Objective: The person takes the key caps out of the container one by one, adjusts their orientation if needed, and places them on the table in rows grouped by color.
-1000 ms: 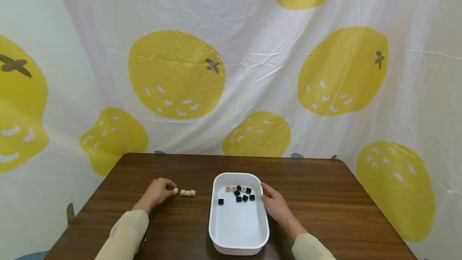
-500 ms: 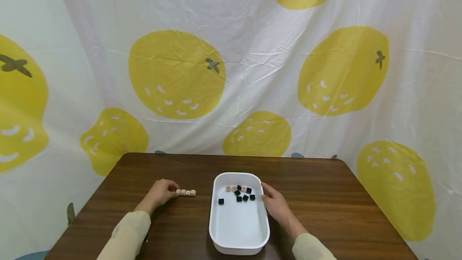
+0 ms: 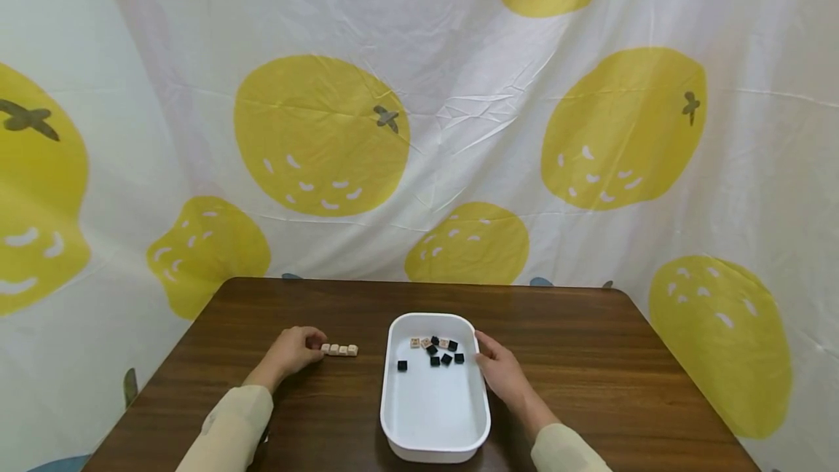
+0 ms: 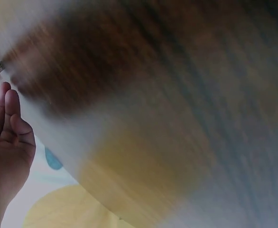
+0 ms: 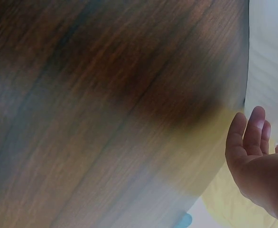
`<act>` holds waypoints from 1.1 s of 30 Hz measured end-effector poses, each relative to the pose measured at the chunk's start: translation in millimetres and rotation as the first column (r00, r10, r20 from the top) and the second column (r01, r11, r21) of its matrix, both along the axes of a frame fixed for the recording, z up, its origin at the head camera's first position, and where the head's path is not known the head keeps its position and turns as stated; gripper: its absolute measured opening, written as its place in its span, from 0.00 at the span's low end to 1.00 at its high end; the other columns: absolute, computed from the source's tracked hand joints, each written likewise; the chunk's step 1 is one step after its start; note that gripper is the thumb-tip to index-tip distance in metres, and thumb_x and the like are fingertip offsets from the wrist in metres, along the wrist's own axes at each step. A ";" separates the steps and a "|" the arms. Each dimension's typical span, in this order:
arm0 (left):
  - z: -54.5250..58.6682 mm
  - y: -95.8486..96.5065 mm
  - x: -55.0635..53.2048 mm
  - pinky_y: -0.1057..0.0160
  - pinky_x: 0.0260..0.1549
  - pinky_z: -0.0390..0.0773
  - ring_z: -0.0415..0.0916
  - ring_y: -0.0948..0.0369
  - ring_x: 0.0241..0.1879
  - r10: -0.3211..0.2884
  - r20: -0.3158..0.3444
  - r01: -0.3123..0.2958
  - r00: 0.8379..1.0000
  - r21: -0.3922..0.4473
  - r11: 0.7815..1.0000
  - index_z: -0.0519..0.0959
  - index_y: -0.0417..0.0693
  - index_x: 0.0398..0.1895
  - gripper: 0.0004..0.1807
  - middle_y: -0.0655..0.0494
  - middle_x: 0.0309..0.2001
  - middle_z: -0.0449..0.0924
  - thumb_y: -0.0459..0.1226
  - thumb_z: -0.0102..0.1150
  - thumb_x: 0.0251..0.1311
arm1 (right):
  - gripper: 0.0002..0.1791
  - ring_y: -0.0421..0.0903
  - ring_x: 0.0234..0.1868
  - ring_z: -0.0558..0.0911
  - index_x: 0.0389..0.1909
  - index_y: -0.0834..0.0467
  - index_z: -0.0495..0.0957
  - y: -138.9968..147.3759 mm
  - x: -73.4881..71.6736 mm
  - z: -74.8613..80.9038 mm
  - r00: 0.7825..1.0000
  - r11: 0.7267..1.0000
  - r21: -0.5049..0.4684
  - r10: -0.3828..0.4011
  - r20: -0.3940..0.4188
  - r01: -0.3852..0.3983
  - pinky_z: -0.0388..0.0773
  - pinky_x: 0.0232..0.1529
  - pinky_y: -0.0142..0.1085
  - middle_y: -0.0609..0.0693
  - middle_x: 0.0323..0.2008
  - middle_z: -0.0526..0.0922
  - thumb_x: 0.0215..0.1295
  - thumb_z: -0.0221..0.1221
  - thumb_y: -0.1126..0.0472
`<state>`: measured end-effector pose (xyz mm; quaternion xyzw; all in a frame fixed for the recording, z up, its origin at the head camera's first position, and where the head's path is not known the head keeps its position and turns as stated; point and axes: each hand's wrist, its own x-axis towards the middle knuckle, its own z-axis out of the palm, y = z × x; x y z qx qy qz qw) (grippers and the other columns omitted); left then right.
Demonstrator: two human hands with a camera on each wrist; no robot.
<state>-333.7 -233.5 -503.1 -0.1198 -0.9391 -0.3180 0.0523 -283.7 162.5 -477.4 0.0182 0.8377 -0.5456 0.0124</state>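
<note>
On the left of the brown table, several cream keycaps (image 3: 344,350) stand side by side in a short row. My left hand (image 3: 291,353) pinches the leftmost cream keycap (image 3: 325,348) at the row's end. The row's edge also shows by the fingertips in the left wrist view, near the hand (image 4: 8,142). My right hand (image 3: 506,376) holds the right rim of a white tray (image 3: 435,449), thumb at the rim. Inside the tray lie several black keycaps (image 3: 446,359) and a few cream keycaps (image 3: 415,342) with their undersides up, mostly toward the far end.
The dark wood table (image 3: 590,370) reaches back to a white curtain (image 3: 459,166) printed with yellow lemons. The tray stands in the middle, right of the keycap row, with a strip of bare wood between them.
My left hand has moved slightly right, bringing the leftmost cream keycap up against the others. The row is now straighter. The right hand and tray stay put.
</note>
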 end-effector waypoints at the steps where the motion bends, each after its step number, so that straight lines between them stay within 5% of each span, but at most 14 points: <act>1: 0.8 0.0 0.1 0.57 0.35 0.75 0.74 0.60 0.32 0.004 -0.002 -0.004 1.000 -0.003 1.000 0.84 0.39 0.40 0.12 0.56 0.30 0.79 0.29 0.69 0.50 | 0.26 0.65 0.65 0.69 0.71 0.62 0.66 0.1 0.0 0.1 1.000 1.000 -0.001 0.001 0.008 -0.001 0.63 0.63 0.60 0.69 0.67 0.67 0.72 0.48 0.66; 13: 14.4 19.2 -6.4 0.48 0.44 0.78 0.79 0.50 0.42 0.018 -0.044 -0.017 0.999 0.017 1.000 0.83 0.38 0.47 0.14 0.48 0.40 0.83 0.33 0.66 0.58 | 0.26 0.65 0.66 0.67 0.71 0.61 0.66 0.9 -0.2 0.0 1.000 1.000 -0.005 0.001 0.021 -0.001 0.61 0.64 0.62 0.68 0.68 0.66 0.73 0.48 0.65; 22: 26.4 62.7 -8.4 0.45 0.49 0.75 0.77 0.47 0.48 0.007 -0.094 0.006 0.996 0.137 0.991 0.84 0.40 0.48 0.14 0.45 0.47 0.80 0.35 0.64 0.61 | 0.26 0.64 0.64 0.69 0.71 0.61 0.66 0.9 -0.6 -0.8 1.000 1.000 0.002 0.004 0.014 -0.004 0.63 0.63 0.61 0.68 0.67 0.67 0.72 0.48 0.65; 33: 40.7 131.7 -10.3 0.42 0.54 0.71 0.71 0.43 0.55 -0.157 -0.103 0.169 0.982 0.119 0.978 0.84 0.40 0.48 0.13 0.42 0.53 0.75 0.37 0.63 0.63 | 0.26 0.65 0.66 0.67 0.70 0.63 0.66 1.5 -1.2 -2.0 1.000 1.000 0.001 0.010 -0.005 -0.010 0.61 0.64 0.61 0.68 0.67 0.67 0.72 0.48 0.66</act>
